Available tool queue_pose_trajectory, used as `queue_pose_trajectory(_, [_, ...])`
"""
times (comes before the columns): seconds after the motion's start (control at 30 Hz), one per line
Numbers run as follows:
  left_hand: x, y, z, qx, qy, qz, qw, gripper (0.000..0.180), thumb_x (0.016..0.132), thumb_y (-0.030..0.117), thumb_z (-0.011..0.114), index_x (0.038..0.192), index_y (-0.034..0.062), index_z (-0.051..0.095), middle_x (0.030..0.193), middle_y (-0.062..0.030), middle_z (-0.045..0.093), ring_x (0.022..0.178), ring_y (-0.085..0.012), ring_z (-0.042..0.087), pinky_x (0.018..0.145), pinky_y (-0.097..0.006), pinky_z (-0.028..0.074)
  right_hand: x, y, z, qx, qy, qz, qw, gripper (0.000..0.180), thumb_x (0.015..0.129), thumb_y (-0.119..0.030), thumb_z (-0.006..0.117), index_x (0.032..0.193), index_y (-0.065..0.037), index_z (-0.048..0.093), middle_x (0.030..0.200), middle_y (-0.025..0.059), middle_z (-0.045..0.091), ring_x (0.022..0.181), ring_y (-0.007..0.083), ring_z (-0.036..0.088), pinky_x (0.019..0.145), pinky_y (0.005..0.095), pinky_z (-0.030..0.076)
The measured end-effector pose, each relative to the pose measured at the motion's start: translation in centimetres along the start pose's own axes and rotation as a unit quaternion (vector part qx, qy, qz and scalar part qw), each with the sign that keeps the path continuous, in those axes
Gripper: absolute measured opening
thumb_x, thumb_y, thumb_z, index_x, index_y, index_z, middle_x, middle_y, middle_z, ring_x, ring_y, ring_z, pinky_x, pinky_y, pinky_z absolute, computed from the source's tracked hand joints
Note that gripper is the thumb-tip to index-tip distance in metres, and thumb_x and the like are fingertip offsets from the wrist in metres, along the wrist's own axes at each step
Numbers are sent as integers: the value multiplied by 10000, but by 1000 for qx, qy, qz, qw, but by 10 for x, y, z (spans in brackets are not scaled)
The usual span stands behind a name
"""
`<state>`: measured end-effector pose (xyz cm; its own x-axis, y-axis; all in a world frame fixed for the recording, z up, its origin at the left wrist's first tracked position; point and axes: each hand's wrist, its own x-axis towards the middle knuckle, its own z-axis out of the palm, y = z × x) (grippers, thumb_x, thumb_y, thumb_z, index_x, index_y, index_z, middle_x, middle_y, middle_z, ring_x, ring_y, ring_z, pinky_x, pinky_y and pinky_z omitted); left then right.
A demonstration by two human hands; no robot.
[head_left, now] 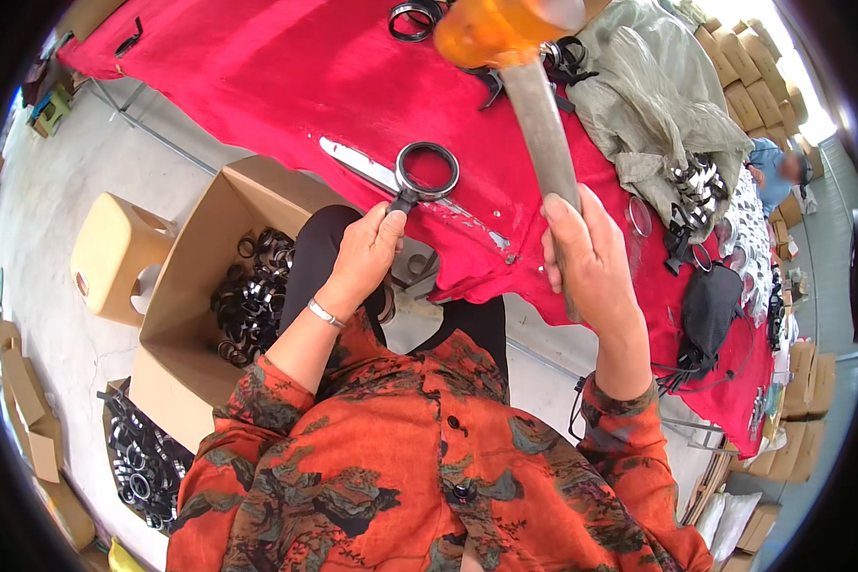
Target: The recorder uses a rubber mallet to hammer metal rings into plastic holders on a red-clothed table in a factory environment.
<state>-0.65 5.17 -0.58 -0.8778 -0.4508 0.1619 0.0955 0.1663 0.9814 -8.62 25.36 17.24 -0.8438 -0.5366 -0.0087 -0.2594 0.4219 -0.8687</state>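
My left hand (367, 250) is closed round the short black handle of a magnifying glass (428, 172). Its round black and silver rim is over the red cloth, and I cannot tell whether a lens is in it. My right hand (589, 253) grips the greyish handle of a mallet (540, 124). The mallet's translucent orange head is raised at the top of the view, above the table and apart from the magnifying glass. Beneath the magnifying glass lies a pale metal strip (357, 164) on the cloth, running toward the table's near edge.
A red cloth (257, 76) covers the table. Left of my legs, a cardboard box (176, 315) holds many black rings, beside a cream stool (124, 257). To the right lie a grey plastic sheet (653, 86), loose round lenses (640, 217) and a black bag (710, 315). Another person (772, 176) is at far right.
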Motion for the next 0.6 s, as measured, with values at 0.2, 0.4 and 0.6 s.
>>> queue_pose_trajectory(0.2, [3,8,-4,5,-33,-35,999,386,979,375,479,836,20,528,649,-59,569,607,-150,570,580,-299,449,11,31,-15,57,-59,217,973,390,938,-411,523,881,-25,502,615,24,486,456,114,474,406,277,408])
queue_pose_trajectory(0.4, [-4,6,-3,8,-24,-26,999,358,999,386,430,854,72,524,679,6,534,543,-59,460,484,-206,370,-22,33,-25,75,-61,122,988,336,939,-377,531,871,-50,499,614,20,505,476,101,487,422,251,388])
queue_pose_trajectory(0.6, [6,13,-1,3,-44,-27,999,353,1001,374,420,845,74,519,675,3,535,528,-59,448,481,-209,368,-69,119,26,-64,29,-2,998,367,930,-378,579,882,-25,487,636,37,548,498,94,527,420,268,395])
